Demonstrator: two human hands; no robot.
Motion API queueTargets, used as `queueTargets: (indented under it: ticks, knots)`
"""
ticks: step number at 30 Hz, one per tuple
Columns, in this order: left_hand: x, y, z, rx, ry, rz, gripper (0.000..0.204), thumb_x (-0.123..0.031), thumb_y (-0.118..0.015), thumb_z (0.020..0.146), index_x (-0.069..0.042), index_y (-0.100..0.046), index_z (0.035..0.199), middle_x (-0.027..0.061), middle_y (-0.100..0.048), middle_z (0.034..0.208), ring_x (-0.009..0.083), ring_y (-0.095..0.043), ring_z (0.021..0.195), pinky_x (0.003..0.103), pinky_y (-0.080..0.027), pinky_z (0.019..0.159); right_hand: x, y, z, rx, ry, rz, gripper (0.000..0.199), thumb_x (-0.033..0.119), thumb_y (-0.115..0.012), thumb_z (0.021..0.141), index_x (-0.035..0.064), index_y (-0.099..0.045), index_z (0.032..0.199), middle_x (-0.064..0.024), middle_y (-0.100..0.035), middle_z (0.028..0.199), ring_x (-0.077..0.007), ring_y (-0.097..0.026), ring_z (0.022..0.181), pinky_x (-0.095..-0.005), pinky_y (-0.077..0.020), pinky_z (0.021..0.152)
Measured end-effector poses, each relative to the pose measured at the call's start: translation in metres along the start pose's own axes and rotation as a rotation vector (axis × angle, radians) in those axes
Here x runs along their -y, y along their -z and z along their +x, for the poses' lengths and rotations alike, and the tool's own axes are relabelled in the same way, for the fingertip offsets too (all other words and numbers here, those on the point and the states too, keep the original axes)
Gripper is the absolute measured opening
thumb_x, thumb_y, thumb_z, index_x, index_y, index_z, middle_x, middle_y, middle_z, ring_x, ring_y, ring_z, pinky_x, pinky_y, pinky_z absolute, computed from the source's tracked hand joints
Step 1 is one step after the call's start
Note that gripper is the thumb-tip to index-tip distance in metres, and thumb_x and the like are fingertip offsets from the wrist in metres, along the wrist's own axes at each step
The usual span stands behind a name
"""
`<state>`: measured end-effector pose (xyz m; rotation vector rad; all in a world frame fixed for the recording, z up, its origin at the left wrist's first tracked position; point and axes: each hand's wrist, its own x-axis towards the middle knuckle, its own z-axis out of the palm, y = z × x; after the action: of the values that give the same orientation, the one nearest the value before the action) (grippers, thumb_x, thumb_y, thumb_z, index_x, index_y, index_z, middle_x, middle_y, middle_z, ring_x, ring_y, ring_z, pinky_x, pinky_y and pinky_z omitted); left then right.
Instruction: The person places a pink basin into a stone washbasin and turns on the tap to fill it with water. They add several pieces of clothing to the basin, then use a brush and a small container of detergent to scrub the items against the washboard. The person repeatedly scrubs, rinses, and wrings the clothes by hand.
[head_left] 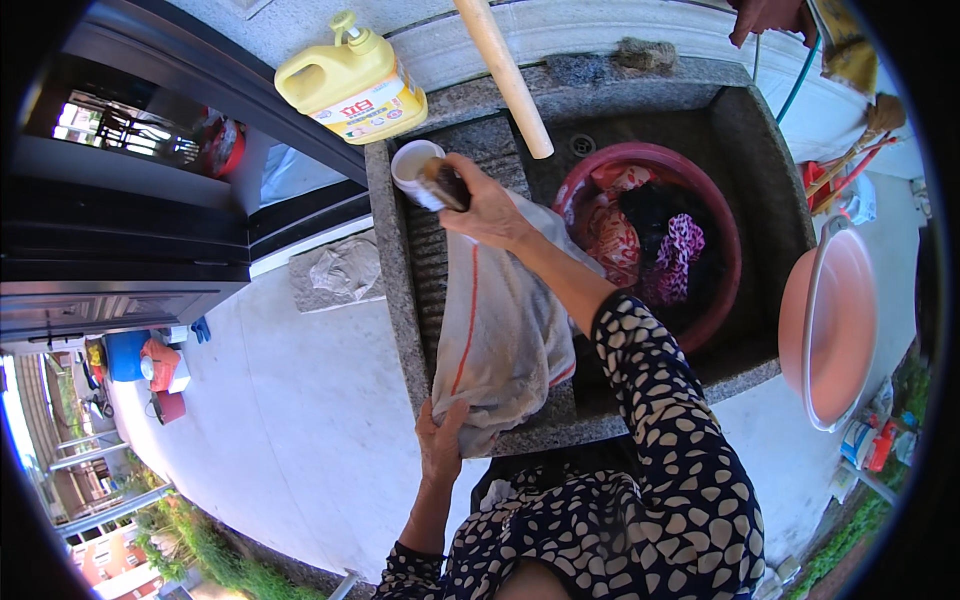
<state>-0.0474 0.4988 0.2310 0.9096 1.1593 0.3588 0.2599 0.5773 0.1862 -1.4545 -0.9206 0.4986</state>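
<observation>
A pale grey cloth [510, 320] with a red stripe lies spread over the ribbed washboard part [427, 262] of a stone sink. At its near left edge, my left hand [441, 432] has its fingers closed on the fabric. My right hand [482, 207] grips a dark brown scrub brush [446, 186] at the far end of the cloth. The brush is against the mouth of a small white tub [408, 160], which stands in the sink's far left corner. How far the brush reaches into the tub is hidden.
A dark red basin [738, 245] of wet clothes stands in the sink's right part. A yellow detergent jug [345, 80] sits beyond the left corner. A wooden pole [508, 80] juts in from the top. A pink basin [840, 320] is at the right.
</observation>
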Motion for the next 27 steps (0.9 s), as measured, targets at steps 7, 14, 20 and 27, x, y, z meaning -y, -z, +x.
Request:
queueTargets:
  ticks: [7,14,20,27]
  knots:
    - [0.016,0.007,0.011,-0.091,-0.311,0.825,0.047,-0.023,-0.076,0.077,0.003,-0.053,0.109,0.0199,-0.063,0.097,0.0304,-0.063,0.087,0.039,-0.049,0.078,-0.016,0.004,-0.005,0.047,-0.227,-0.223,0.069,0.027,-0.071,0.068,0.0033,-0.05,0.13,-0.0198,-0.051,0.123,-0.0333,-0.049,0.12,-0.0374,-0.039,0.102]
    - [0.009,-0.004,0.017,0.127,-0.437,0.885,0.052,-0.021,-0.078,0.07,0.003,-0.053,0.108,0.024,-0.063,0.096,0.0402,-0.062,0.091,0.042,-0.049,0.078,-0.06,0.087,-0.072,-0.046,-0.581,-0.418,0.066,0.034,-0.07,0.066,0.0046,-0.059,0.124,-0.023,-0.049,0.127,-0.0334,-0.052,0.118,-0.0378,-0.0427,0.099]
    - [0.014,0.003,0.033,-0.008,-0.258,0.684,0.039,-0.011,-0.07,0.071,0.002,-0.053,0.103,0.022,-0.062,0.092,0.0323,-0.063,0.089,0.039,-0.048,0.078,-0.07,0.065,-0.063,0.075,-0.349,-0.604,0.071,0.037,-0.07,0.065,0.0042,-0.052,0.126,-0.0211,-0.05,0.126,-0.0402,-0.057,0.109,-0.0449,-0.0464,0.093]
    - [0.013,-0.006,0.008,-0.24,-0.448,0.702,0.042,-0.008,-0.067,0.072,0.001,-0.054,0.111,0.0213,-0.06,0.104,0.0339,-0.059,0.099,0.041,-0.045,0.086,-0.07,0.064,-0.034,0.1,-0.34,-0.673,0.064,0.029,-0.071,0.065,0.0013,-0.049,0.117,-0.0258,-0.06,0.107,-0.0411,-0.058,0.102,-0.044,-0.047,0.086]
